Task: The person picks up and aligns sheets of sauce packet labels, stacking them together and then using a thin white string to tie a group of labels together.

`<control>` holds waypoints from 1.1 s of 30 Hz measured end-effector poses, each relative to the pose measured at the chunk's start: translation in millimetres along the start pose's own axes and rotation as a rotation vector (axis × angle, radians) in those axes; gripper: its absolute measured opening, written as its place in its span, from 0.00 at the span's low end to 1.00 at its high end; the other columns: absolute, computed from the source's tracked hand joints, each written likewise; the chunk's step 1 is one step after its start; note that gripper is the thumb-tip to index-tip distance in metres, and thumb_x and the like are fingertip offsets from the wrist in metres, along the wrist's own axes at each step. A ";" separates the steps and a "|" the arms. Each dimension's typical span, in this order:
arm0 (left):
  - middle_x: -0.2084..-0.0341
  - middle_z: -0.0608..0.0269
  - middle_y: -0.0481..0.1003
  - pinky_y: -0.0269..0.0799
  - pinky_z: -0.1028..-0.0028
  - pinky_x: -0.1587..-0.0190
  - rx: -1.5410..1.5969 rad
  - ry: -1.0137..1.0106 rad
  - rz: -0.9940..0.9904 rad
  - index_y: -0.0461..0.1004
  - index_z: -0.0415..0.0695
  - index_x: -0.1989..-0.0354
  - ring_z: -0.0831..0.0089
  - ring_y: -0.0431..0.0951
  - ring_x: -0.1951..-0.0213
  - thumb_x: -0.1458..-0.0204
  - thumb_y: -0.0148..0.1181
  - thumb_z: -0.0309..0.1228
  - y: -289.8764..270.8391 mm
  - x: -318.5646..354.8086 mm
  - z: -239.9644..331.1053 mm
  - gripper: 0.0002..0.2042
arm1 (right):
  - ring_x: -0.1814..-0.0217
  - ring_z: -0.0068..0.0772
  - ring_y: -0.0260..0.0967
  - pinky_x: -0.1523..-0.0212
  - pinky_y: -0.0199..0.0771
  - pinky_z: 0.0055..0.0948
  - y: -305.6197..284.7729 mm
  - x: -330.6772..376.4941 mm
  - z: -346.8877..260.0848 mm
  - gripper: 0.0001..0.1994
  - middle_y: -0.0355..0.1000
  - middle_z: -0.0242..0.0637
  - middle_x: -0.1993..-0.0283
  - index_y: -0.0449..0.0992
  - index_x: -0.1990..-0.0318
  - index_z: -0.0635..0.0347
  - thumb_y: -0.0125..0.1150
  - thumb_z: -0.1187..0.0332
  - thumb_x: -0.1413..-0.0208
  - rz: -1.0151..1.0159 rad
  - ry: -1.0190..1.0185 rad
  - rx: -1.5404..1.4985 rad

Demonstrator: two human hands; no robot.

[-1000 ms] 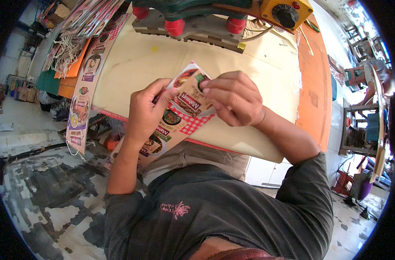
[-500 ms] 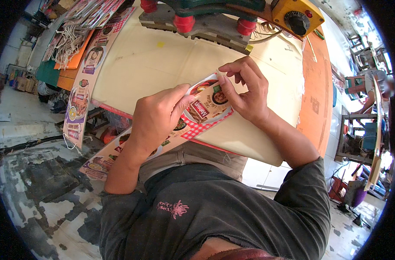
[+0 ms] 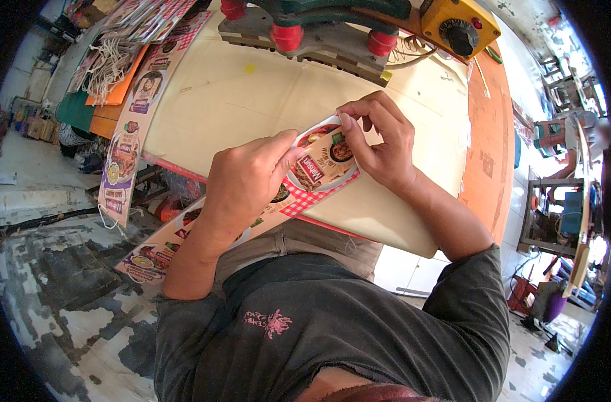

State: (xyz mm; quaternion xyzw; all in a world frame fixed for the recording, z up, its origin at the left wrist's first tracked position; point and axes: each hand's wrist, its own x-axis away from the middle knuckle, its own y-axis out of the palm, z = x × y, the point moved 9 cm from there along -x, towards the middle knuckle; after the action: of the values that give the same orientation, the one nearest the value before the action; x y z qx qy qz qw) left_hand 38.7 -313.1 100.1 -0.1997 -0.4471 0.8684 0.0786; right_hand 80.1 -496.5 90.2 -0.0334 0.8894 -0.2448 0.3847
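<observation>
A long printed plastic strip (image 3: 324,163) with food pictures and a red-checked band lies across the near part of the table, its other end slanting down to the left past my forearm. My left hand (image 3: 248,175) grips its left edge between thumb and fingers. At the upper corner, my right hand (image 3: 380,139) pinches the edge with thumb and forefinger, the other fingers curled. A similar strip (image 3: 126,144) with a white string at its lower end hangs over the table's left side, near a pile of strips (image 3: 134,30) with bunched white cords (image 3: 108,70).
Beyond my hands stands a machine with a metal bar (image 3: 305,47) and red mounts (image 3: 287,37). A yellow control box (image 3: 461,28) with a black dial is at its right. The cream tabletop (image 3: 218,100) has an orange-brown board (image 3: 486,147) beside it. Another person works far right.
Both hands keep their hold on the strip, with only slight shifts. The strip's lower left end has swung a little outward and down, showing a string at its tip.
</observation>
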 end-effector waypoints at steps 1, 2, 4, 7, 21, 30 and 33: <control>0.69 0.47 0.82 0.77 0.61 0.66 -0.003 -0.003 -0.004 0.81 0.38 0.52 0.53 0.84 0.69 0.39 0.66 0.31 0.2 0.0 -0.1 0.11 | 0.72 0.30 0.70 0.73 0.71 0.29 0.2 0.0 0.2 0.05 0.76 0.38 0.66 0.82 0.59 0.63 0.69 0.76 0.43 -0.001 0.000 0.002; 0.71 0.50 0.81 0.77 0.61 0.68 -0.020 0.022 0.020 0.80 0.40 0.53 0.55 0.84 0.70 0.39 0.65 0.32 -0.8 0.4 1.1 0.11 | 0.72 0.30 0.70 0.74 0.71 0.29 0.6 -0.1 0.0 0.05 0.76 0.38 0.66 0.82 0.59 0.63 0.69 0.77 0.43 -0.003 0.000 0.004; 0.74 0.56 0.80 0.75 0.61 0.72 -0.054 0.074 0.068 0.78 0.43 0.55 0.58 0.82 0.73 0.39 0.65 0.34 -1.1 1.5 2.3 0.09 | 0.73 0.30 0.70 0.74 0.71 0.29 0.7 -0.3 0.3 0.05 0.76 0.38 0.66 0.82 0.60 0.63 0.69 0.77 0.44 -0.010 -0.004 0.009; 0.74 0.56 0.80 0.75 0.61 0.72 -0.050 0.085 0.078 0.78 0.43 0.56 0.58 0.82 0.73 0.39 0.65 0.35 -2.2 0.0 4.4 0.09 | 0.73 0.29 0.69 0.74 0.71 0.29 1.2 0.9 2.7 0.05 0.76 0.38 0.66 0.81 0.61 0.63 0.69 0.77 0.44 -0.010 0.009 0.017; 0.74 0.54 0.80 0.76 0.63 0.71 -0.098 0.036 0.214 0.79 0.41 0.55 0.58 0.83 0.72 0.39 0.66 0.33 -32.1 13.7 -0.2 0.10 | 0.72 0.22 0.70 0.70 0.73 0.25 -12.4 3.1 40.4 0.05 0.74 0.34 0.66 0.75 0.65 0.62 0.67 0.78 0.47 0.093 0.342 0.013; 0.72 0.52 0.81 0.75 0.72 0.66 0.112 -0.115 0.257 0.81 0.34 0.52 0.72 0.79 0.72 0.39 0.68 0.31 -55.4 18.4 -38.7 0.13 | 0.68 0.21 0.72 0.68 0.73 0.23 22.2 6.7 23.7 0.08 0.76 0.39 0.57 0.70 0.55 0.57 0.53 0.64 0.26 -0.111 0.409 -0.942; 0.70 0.48 0.83 0.76 0.69 0.66 0.148 -0.138 0.216 0.82 0.34 0.53 0.64 0.83 0.71 0.39 0.68 0.31 -50.9 19.3 -43.2 0.12 | 0.69 0.21 0.71 0.72 0.68 0.22 35.6 18.1 28.8 0.07 0.76 0.37 0.61 0.70 0.56 0.58 0.53 0.65 0.26 -0.266 0.539 -1.145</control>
State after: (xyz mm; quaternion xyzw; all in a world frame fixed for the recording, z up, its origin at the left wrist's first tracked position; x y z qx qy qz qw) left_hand 37.0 -244.8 113.5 -0.1800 -0.3622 0.9140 -0.0320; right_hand 92.1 -481.5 44.8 -0.2804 0.9329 0.2231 0.0354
